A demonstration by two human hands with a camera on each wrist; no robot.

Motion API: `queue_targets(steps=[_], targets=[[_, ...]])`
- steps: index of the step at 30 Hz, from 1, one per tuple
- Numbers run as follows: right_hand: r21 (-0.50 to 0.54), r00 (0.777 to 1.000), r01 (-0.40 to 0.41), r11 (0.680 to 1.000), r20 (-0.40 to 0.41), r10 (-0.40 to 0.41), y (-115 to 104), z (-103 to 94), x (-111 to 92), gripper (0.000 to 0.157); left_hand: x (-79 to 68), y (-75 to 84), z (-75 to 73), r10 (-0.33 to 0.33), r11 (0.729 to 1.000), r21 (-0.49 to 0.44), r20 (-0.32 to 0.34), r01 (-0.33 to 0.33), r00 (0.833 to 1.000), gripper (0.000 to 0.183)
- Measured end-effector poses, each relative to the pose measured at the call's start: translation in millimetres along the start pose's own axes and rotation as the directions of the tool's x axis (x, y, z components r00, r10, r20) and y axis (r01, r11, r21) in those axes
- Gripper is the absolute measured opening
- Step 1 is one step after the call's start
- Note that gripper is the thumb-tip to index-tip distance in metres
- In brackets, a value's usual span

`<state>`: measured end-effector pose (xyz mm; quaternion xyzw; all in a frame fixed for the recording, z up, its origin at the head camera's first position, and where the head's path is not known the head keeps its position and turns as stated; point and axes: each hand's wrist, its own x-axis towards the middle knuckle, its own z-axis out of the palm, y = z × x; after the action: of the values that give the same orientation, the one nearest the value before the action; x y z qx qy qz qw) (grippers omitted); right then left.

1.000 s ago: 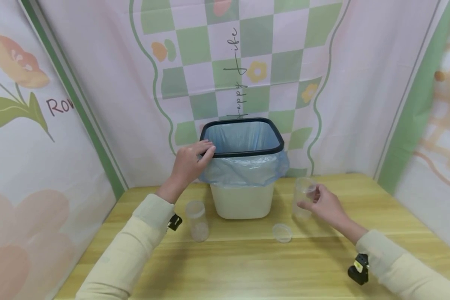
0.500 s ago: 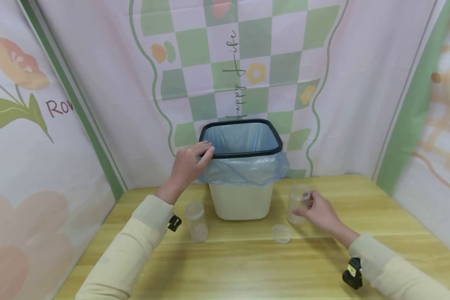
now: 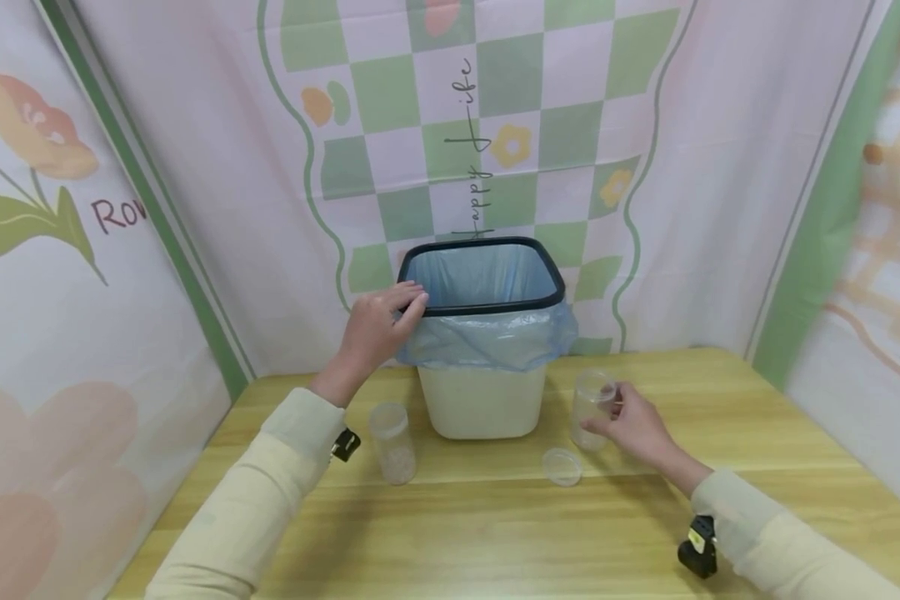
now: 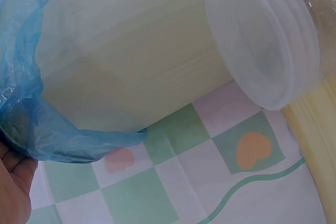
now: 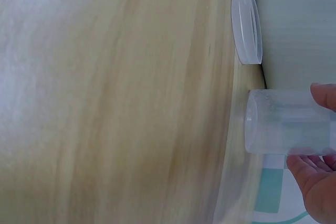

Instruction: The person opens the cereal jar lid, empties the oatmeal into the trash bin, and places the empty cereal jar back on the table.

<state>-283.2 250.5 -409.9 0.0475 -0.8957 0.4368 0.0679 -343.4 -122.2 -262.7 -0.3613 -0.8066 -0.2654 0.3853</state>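
Observation:
In the head view, a cream trash bin (image 3: 483,404) with a black rim (image 3: 487,310) and blue liner bag (image 3: 495,337) stands upright at the table's far side. My left hand (image 3: 378,329) grips the rim's left corner, fingers over the edge. To the right of the bin, my right hand (image 3: 633,425) holds a clear, lidless plastic jar (image 3: 587,417) upright between thumb and fingers. The jar's base is right at the tabletop in the right wrist view. A round clear lid (image 3: 562,467) lies just left of it.
A second clear jar (image 3: 393,446), lid on and pale contents at its bottom, stands left of the bin by my left forearm. The wooden table (image 3: 457,542) reaches back to a printed curtain (image 3: 577,50); more cloth hangs at both sides.
My right hand has brought the jar down and slightly left, closer to the lid and the bin, and slowed over the last half second. My left hand has stayed on the rim.

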Motion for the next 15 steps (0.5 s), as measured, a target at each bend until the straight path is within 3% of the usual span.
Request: queue_targets(steps=[7,15], targets=[[-0.005,1.000,0.018,1.000,-0.015,-0.018,3.0,2.6,-0.1,0.071,0.7,-0.6,0.6,0.007,1.000,-0.001,0.002,-0.007,1.000,0.024],[-0.017,1.000,0.026,1.000,-0.015,-0.027,0.9,2.7,-0.3,0.072,0.7,1.9,-0.6,-0.032,0.999,-0.034,0.001,0.032,0.999,0.026]])
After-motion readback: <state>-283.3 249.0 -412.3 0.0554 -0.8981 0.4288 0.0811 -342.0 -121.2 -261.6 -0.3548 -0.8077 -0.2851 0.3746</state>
